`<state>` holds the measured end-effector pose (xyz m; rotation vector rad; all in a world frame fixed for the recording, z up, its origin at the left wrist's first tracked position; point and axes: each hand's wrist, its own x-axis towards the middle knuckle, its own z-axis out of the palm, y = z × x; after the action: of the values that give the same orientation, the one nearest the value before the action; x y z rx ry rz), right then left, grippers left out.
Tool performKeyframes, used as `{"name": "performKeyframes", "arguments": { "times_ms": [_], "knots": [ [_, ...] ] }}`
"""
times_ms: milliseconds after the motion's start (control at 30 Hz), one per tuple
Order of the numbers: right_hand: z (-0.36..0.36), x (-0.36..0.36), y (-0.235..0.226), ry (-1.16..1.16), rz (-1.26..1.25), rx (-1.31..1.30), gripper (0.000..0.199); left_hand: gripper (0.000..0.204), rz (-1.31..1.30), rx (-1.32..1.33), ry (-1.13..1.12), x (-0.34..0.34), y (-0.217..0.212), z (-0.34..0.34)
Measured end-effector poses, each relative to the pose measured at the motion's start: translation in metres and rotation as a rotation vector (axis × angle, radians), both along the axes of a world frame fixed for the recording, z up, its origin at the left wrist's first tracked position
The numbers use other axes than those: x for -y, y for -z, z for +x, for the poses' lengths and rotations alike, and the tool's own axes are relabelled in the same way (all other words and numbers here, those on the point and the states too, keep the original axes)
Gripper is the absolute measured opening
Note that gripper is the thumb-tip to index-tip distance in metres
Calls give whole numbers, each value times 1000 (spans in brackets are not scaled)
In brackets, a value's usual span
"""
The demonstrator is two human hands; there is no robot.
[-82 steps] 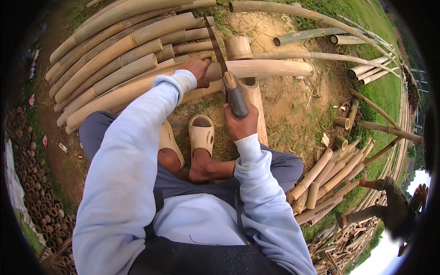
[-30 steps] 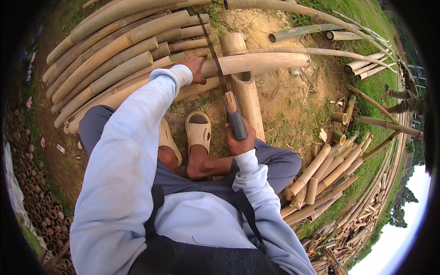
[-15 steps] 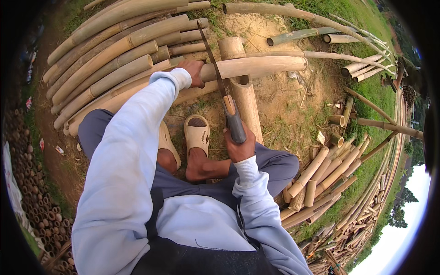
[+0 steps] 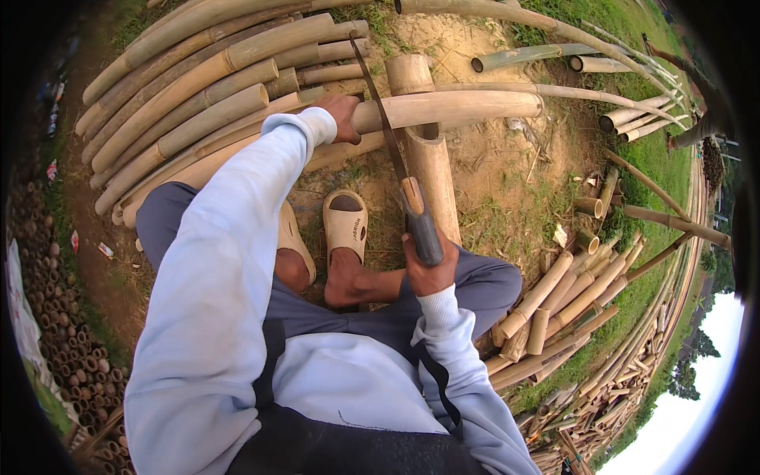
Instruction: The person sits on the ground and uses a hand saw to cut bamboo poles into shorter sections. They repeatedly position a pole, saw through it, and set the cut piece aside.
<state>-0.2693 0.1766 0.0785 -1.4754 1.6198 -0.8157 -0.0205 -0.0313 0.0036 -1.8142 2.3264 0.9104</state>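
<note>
My right hand is wrapped round the dark handle of a handsaw. The long thin blade points away from me and lies across a pale bamboo pole, close to its left part. Just left of the blade, my left hand is closed round that same pole. Beneath it, a thicker bamboo piece with an opening cut in its top lies on the ground and bears the pole. How deep the blade sits in the pole I cannot tell.
A stack of long bamboo poles lies at the left. Shorter bamboo pieces are heaped at my right, by a bamboo frame. Many cut rings cover the ground at far left. My sandalled feet are below the pole.
My right hand has drawn the saw back toward me and slightly right. My left hand keeps its hold on the pole. A dark shape at the far right edge has shifted.
</note>
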Motion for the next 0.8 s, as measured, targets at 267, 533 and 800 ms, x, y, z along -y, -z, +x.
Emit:
{"name": "performKeyframes", "arguments": {
  "times_ms": [267, 533, 800],
  "knots": [
    [-10, -29, -4, -3, -34, -2, 20, 71, 50, -16, 29, 13, 12, 5],
    [20, 10, 18, 114, -243, 32, 13, 59, -429, 166, -80, -28, 25, -15],
    [-30, -62, -55, -8, 17, -47, 21, 60, -214, 152, -48, -19, 15, -6]
  ]
}}
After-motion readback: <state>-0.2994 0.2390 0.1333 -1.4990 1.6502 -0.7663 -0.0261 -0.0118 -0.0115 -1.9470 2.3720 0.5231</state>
